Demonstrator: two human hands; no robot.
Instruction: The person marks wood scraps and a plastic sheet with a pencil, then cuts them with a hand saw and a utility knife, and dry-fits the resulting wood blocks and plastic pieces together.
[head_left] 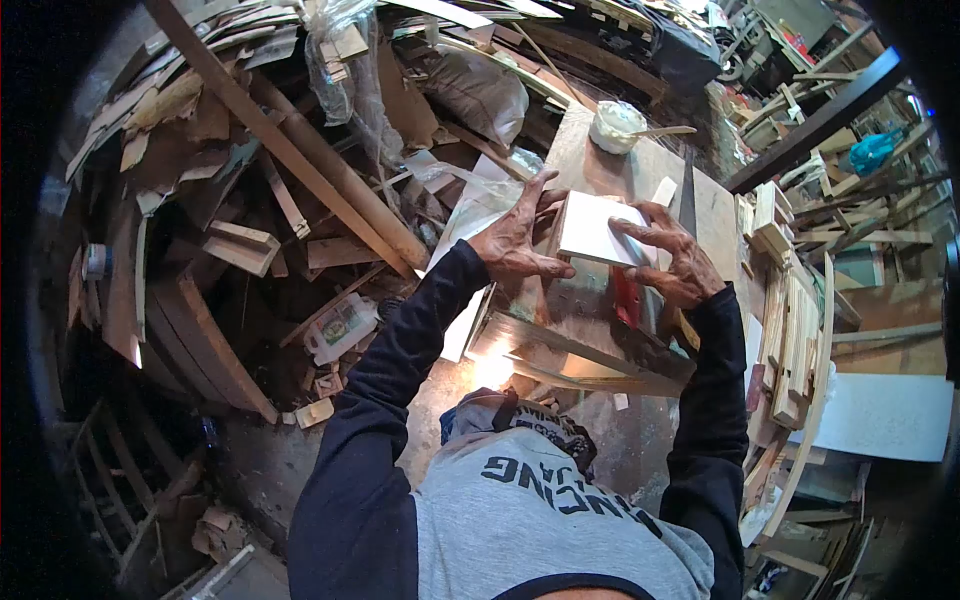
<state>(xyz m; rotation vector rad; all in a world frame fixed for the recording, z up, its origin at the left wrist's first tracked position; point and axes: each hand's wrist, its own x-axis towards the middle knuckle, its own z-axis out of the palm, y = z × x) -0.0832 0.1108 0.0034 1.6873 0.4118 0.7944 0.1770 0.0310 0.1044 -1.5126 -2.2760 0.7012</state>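
A small wooden piece with a flat white top [592, 228], perhaps a box, is between my two hands above the workbench [535, 300]. At its left edge is my left hand [515, 238], fingers and thumb spread along that side. My right hand [682, 262] grips the piece from the right, with fingertips on the white top and the thumb by the near edge. The underside of the piece is hidden. Just below the right hand lies a red object [627, 298], partly covered. A handsaw blade [688, 195] stands out beyond that hand.
A tub of white paste [617, 127] with a stick [668, 130] across it stands at the bench's far end. Scrap wood [245, 245] and a plastic jug [342, 328] crowd the left. Stacked wood strips [795, 345] and a white panel [880, 417] are on the right.
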